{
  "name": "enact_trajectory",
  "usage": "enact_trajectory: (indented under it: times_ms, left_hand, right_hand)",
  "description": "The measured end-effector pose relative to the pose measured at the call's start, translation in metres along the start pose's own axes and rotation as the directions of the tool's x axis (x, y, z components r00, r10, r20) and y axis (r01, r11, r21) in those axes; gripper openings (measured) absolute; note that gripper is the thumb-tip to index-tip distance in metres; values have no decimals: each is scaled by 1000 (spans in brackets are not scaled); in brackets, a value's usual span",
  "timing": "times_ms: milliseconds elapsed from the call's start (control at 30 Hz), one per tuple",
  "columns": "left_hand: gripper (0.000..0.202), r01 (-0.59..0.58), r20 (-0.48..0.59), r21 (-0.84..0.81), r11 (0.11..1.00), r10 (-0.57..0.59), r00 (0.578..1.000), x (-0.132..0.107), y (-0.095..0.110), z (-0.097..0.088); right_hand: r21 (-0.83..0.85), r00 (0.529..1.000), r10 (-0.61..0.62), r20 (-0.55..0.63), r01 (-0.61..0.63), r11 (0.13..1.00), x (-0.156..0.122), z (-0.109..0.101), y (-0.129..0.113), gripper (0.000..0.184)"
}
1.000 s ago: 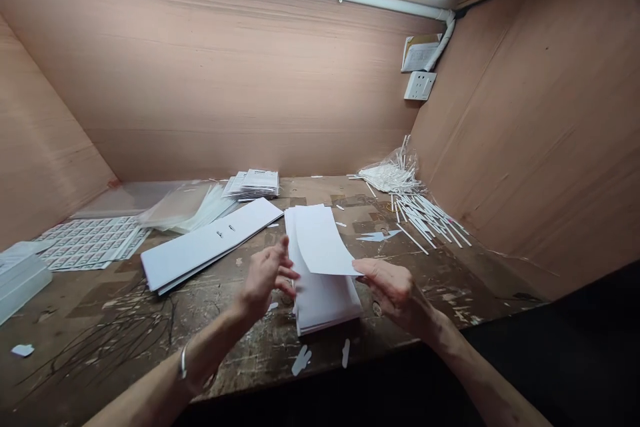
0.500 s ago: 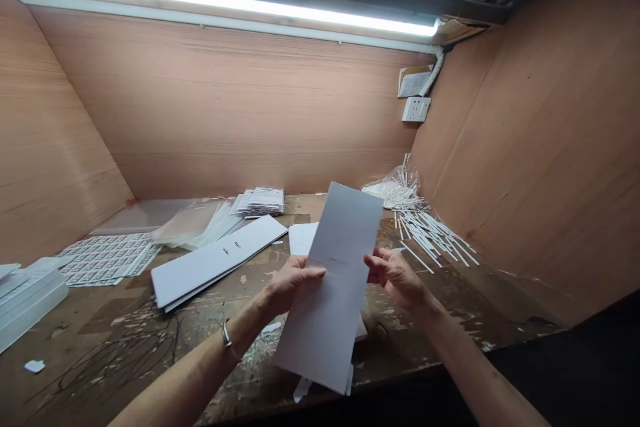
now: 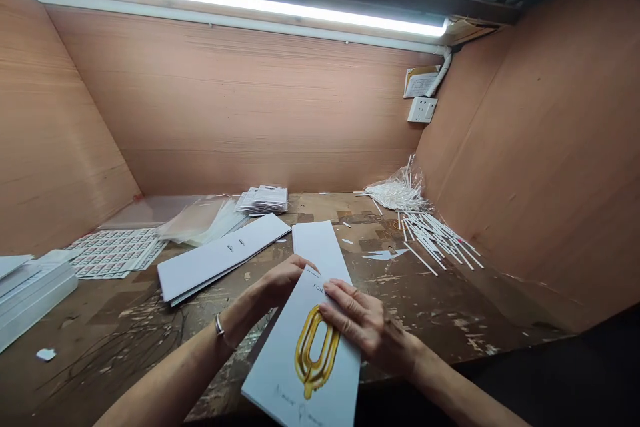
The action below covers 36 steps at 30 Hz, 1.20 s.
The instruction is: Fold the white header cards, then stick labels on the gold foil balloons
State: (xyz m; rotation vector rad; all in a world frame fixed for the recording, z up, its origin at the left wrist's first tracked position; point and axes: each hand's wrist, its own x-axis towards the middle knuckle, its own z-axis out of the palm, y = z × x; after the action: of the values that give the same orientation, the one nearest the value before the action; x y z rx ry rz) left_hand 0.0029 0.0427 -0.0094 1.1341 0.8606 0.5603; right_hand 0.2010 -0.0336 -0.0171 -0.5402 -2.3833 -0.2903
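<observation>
A white card [image 3: 273, 370], folded over, shows a printed gold foil balloon and the letters "FOIL". It sits tilted in front of me at the table's near edge. My left hand [image 3: 283, 282] is closed at the card's upper left edge, its fingertips partly hidden behind it. Across the upper right of the printed face lie the fingers of my right hand [image 3: 373, 325], gripping the card near the fold; its thumb is hidden. Just beyond the card, a long white card [image 3: 320, 243] lies flat on the table.
Left of my hands are long white cards [image 3: 200, 267], label sheets [image 3: 117, 250], clear plastic sleeves [image 3: 193, 223] and a plastic box [image 3: 37, 303]. Stacked cards [image 3: 265, 199] stand at the back. White sticks [image 3: 437, 237] and paper scraps [image 3: 385, 254] lie to the right on the worn table [image 3: 430, 313].
The blank long card held up between my hands is now folded and lower, with its balloon print showing. My right hand has moved from its right edge onto the printed face.
</observation>
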Motion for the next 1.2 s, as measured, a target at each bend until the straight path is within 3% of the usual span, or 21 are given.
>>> enact_trajectory:
  times_ms: [100,167,267,433,533,600,633,700,767,833,900,1000,1100,1200]
  left_hand:
    - [15,-59,-5,-103,993,59,998,-7,3,-7]
    - [18,-131,-5,-173,976,133,991,-13,5,-10]
    - [31,-150,41,-234,961,164,986,-21,9,-10]
    - [24,-109,-30,-94,990,107,994,-24,10,-1]
    - [21,-89,-72,-128,988,81,994,-24,9,0]
    - [20,-111,-108,-162,981,94,990,-24,11,1]
    - [20,-126,-123,-168,978,106,987,-24,12,3]
    - [20,-158,-140,-161,974,136,981,-24,14,9]
    - [20,-185,-147,-130,974,166,975,-25,16,17]
    - [18,-204,-164,-80,976,189,968,-26,15,24]
    - [16,-231,-195,-6,973,225,955,-25,13,26]
    - [12,-264,-323,206,942,320,891,-21,5,22]
    - [11,-204,-442,391,897,378,814,-15,-3,17]
    - [14,-202,-433,308,930,326,840,-13,-8,13]
  right_hand:
    - [-200,991,-66,114,88,976,-6,6,2,40]
    - [-248,988,-83,131,114,962,-8,11,8,40]
    - [-274,983,-128,132,160,948,-6,22,17,41]
    - [-202,966,-113,234,162,966,3,20,18,43]
    - [26,949,-12,315,4,1000,10,-5,23,49]
    - [186,942,200,271,-255,949,16,-23,29,48]
    - [239,908,348,232,-400,885,21,-29,31,43]
    - [284,789,579,208,-615,736,30,-31,35,31]
    - [234,692,677,252,-722,651,40,-19,34,36]
    - [134,635,723,273,-769,625,48,1,30,43]
    - [18,605,768,211,-788,616,52,24,25,43]
    - [-149,617,772,150,-758,635,52,52,24,40]
    - [-249,619,771,152,-731,636,51,69,29,40]
    - [-179,628,763,155,-741,647,49,70,35,36]
